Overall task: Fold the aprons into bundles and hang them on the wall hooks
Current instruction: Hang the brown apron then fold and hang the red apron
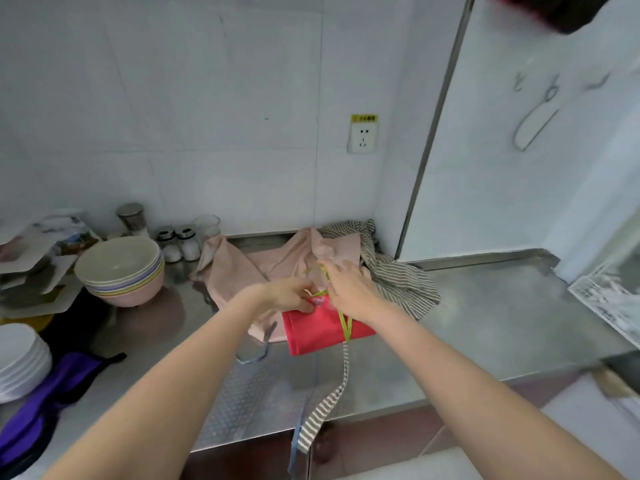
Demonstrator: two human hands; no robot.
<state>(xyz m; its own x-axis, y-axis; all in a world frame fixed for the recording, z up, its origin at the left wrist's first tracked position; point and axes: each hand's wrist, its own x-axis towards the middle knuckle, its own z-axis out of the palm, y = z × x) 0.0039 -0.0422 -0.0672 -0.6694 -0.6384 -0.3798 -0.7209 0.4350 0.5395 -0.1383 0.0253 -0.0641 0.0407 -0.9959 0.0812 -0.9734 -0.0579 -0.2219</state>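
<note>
Nearby, stacked bowls (119, 268) look empty.

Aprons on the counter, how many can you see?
4: red apron folded under the hands, pink apron behind it, striped apron at the right, purple apron far left. Others may be hidden.

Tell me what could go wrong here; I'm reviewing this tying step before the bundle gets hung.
The striped strap dangles off the counter edge; snagged, it might drag the striped apron down. The green tie on the red bundle looks thin; if the left hand or right hand slips, it may unravel.
</note>
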